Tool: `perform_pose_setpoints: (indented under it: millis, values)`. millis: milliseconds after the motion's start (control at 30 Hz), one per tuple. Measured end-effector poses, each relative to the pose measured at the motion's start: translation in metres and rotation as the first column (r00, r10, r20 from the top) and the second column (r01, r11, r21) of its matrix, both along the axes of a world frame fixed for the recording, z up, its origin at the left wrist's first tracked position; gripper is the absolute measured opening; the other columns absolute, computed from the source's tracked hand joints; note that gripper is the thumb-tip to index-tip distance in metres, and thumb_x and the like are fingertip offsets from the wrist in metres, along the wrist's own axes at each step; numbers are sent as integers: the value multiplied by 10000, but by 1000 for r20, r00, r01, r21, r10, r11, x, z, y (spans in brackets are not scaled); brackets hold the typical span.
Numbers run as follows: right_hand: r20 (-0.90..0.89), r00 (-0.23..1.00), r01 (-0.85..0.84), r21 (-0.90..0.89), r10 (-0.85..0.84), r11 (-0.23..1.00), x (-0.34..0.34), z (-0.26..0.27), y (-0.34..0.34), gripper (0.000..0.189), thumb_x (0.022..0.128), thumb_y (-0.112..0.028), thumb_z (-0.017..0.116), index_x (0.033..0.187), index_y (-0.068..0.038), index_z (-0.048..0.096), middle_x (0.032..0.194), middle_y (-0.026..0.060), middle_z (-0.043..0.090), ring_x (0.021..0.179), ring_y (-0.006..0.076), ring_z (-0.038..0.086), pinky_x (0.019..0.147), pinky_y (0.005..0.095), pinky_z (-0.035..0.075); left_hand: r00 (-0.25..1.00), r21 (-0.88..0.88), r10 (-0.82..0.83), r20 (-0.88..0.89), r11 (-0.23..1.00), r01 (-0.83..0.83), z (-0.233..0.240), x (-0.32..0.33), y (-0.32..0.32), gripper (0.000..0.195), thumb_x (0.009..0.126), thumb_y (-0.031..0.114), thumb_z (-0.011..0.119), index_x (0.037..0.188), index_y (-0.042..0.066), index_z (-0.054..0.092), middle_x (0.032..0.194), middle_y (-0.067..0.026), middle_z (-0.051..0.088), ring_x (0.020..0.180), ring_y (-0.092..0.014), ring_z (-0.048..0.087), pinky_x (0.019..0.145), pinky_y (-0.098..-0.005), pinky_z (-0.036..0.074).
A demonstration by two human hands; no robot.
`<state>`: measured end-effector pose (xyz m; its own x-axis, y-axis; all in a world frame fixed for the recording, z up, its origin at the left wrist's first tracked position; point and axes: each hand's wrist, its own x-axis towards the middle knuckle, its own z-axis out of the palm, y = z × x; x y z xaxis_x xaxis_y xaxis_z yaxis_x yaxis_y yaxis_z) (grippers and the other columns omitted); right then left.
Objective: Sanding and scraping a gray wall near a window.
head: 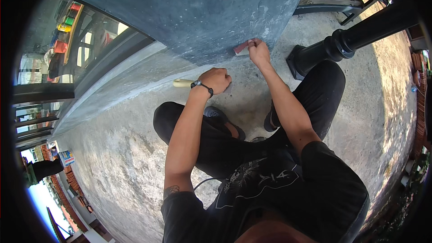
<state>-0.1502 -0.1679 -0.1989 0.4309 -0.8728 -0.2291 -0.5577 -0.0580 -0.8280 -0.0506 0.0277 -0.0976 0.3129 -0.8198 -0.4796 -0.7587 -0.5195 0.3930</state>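
Note:
My right hand (pixel 259 53) pinches a folded piece of reddish sandpaper (pixel 241 48) with a pale underside. The sandpaper lies against the low part of a blue-grey painted wall (pixel 209 17), which is scuffed and speckled with white. To the left, my left hand (pixel 216 79) is closed in a fist low over the concrete floor. A cream tool handle (pixel 182 82) with a hole in its end sticks out from under that wrist and seems to be in the fist. The head of this tool is hidden by the hand.
A black metal post (pixel 332 49) with a flanged base stands right of my hands. Behind it is a dark metal bench frame (pixel 330 8). Glass panels in dark frames (pixel 111 54) line the left side. Another person (pixel 47 168) stands far left. Rough concrete (pixel 125 141) surrounds my feet.

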Motion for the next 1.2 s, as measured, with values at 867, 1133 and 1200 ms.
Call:
perform_pose_setpoints:
  millis: [867,1133,1200]
  values:
    - [56,995,-81,-73,85,994,-6,34,7,370,1046,-275,539,1168,11,738,1114,280,743,1112,475,680,972,508,519,1000,77,-22,-14,997,23,3,-4,-1,431,1005,340,499,1125,9,746,1175,-231,743,1127,-409,694,997,-495,534]
    - [117,992,-21,-153,39,988,2,2,1,362,1050,-318,579,1053,5,743,865,167,749,829,341,722,788,443,525,999,57,-54,4,997,54,2,-2,-2,433,1002,335,498,1116,0,749,1173,-243,742,1118,-419,698,996,-504,536]
    - [137,989,-44,-130,62,990,3,-3,3,361,1052,-315,578,1048,7,742,855,161,745,817,330,718,782,442,523,1000,45,-11,-16,999,12,0,-2,-1,388,990,339,521,1068,23,733,1118,-233,744,1081,-435,683,954,-503,525]
